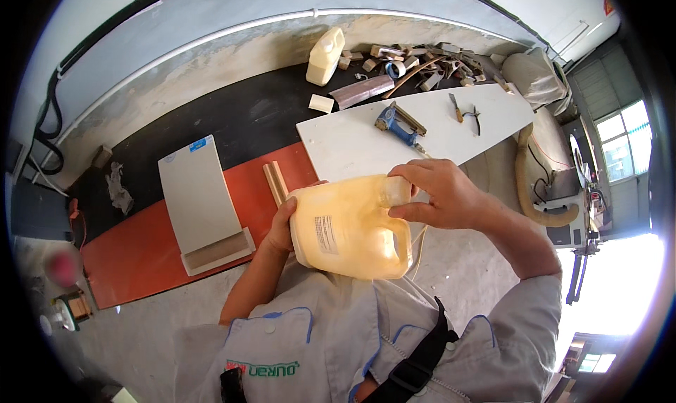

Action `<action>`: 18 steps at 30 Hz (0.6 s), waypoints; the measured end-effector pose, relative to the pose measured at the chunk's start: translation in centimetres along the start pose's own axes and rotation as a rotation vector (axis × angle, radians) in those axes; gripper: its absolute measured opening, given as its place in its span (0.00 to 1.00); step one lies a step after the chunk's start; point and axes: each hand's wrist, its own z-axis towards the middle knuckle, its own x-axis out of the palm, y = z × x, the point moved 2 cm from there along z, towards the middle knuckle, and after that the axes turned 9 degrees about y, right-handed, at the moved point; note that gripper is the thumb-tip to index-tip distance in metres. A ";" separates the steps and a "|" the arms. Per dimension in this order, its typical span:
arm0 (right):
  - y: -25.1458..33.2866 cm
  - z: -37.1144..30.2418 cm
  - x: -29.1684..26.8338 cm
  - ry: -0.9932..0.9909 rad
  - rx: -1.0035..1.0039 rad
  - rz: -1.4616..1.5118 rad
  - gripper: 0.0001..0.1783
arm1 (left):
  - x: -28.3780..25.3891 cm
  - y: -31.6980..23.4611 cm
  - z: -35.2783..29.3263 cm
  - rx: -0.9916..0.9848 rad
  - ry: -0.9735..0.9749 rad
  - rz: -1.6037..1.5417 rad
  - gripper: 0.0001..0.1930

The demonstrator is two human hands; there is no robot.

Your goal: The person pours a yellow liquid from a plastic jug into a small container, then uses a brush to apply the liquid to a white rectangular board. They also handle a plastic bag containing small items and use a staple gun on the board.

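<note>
A pale yellow, translucent plastic jug point(345, 227) with a moulded handle and a small printed label lies tilted on its side in front of my chest. My left hand point(283, 225) grips its base end, the thumb on the near face and the other fingers mostly hidden behind. At the opposite end, my right hand point(440, 195) has its fingers and thumb closed around the jug's pale cap point(396, 191). Whether the cap is loose cannot be seen. Just beyond the left hand, narrow wooden strips point(275, 181) lie on the red board point(141, 252).
On the white board point(352, 139) are a blue nail gun point(401, 125), a screwdriver-like tool point(456, 109) and pliers point(477, 120). A second jug point(324, 57) stands by the wall beside wood scraps point(436, 65). A grey-white panel point(201, 195) lies on the left. Machinery with a hose point(528, 185) stands right.
</note>
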 end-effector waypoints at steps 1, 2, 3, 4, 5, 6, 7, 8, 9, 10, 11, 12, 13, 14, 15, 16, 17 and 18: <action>-0.1 0.3 -0.2 0.005 -0.113 -0.118 0.32 | -0.7 -0.1 -0.5 -0.063 -0.036 -0.027 0.45; 0.0 0.5 -0.2 0.007 -0.225 -0.235 0.33 | -1.2 -0.1 -0.9 -0.128 -0.072 -0.055 0.45; 0.4 0.7 -0.2 0.017 -0.265 -0.297 0.35 | -0.8 -0.5 -1.1 -0.110 -0.070 -0.050 0.44; 0.9 0.9 -0.1 0.025 -0.303 -0.358 0.37 | -0.1 -0.9 -1.2 -0.093 -0.069 -0.044 0.43; 1.5 0.9 0.0 0.033 -0.340 -0.419 0.39 | 0.4 -1.3 -1.4 -0.079 -0.066 -0.039 0.43; 1.8 0.9 0.0 0.040 -0.247 -0.272 0.39 | 0.6 -1.6 -1.5 -0.048 -0.036 -0.036 0.42; 2.1 0.7 0.1 0.047 -0.153 -0.124 0.40 | 0.7 -2.0 -1.6 -0.019 -0.005 -0.034 0.42; 2.5 0.5 0.2 0.052 -0.060 0.025 0.40 | 0.8 -2.3 -1.8 0.009 0.025 -0.031 0.42; 2.6 0.3 0.2 0.195 0.194 0.165 0.40 | 0.9 -2.3 -1.5 0.024 0.017 -0.013 0.42; 2.7 0.5 0.6 0.229 0.307 0.205 0.38 | 0.9 -2.3 -1.6 0.040 0.009 0.006 0.42; 2.6 1.0 1.3 0.262 0.420 0.247 0.36 | 0.8 -2.4 -1.6 0.056 0.000 0.025 0.42; 2.7 1.4 1.8 0.299 0.532 0.292 0.35 | 0.7 -2.3 -1.7 0.046 0.000 0.025 0.42; 3.3 1.3 1.7 0.314 0.550 0.281 0.31 | 0.6 -2.3 -1.8 0.036 0.000 0.025 0.42; 3.2 1.0 1.7 0.263 0.420 0.139 0.29 | 0.4 -2.3 -1.5 0.026 -0.001 0.026 0.42; 2.9 0.6 2.1 0.212 0.285 -0.003 0.28 | 0.3 -2.4 -1.3 -0.032 -0.011 0.027 0.42; 2.4 0.3 2.8 0.164 0.152 -0.139 0.27 | -0.1 -2.2 -1.1 -0.094 -0.024 0.024 0.42; 2.2 0.1 3.3 0.134 0.016 -0.428 0.26 | -0.6 -1.8 -0.9 -0.156 -0.038 0.022 0.42; 2.2 0.1 3.2 0.117 -0.091 -0.557 0.27 | -0.9 -1.6 -0.6 -0.210 -0.052 0.005 0.42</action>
